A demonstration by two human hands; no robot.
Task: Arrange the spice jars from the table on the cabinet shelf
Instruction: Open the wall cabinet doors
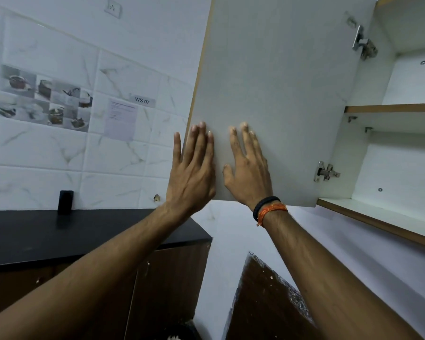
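Head view. Cabinet door (275, 94) stands swung open, inner face toward the camera. Left hand (194, 168) lies flat on that face near the door's free edge, fingers straight and close together, pointing up; its thumb sits past the edge, over the tiled wall (47, 148) behind. It holds nothing. Right hand (249, 168) lies flat on the same face just beside the left hand, on its hinge side, fingers straight and slightly spread, thumb out toward the left hand; nothing held. The two hands are apart by a narrow strip of door. A black band and orange thread (268, 209) circle the right wrist, at the door's lower edge. Right of the right hand: lower hinge (325, 171), then the open cabinet interior with its bottom shelf (378, 217) below hand level and a middle shelf (390, 107) above it; upper hinge (363, 42) higher up. No spice jars visible on either shelf or elsewhere in frame. Below and left of the left hand: black countertop (59, 231) with a small dark upright object (65, 201) against the wall. Above left of it, a label reading "WS 07" (142, 100).
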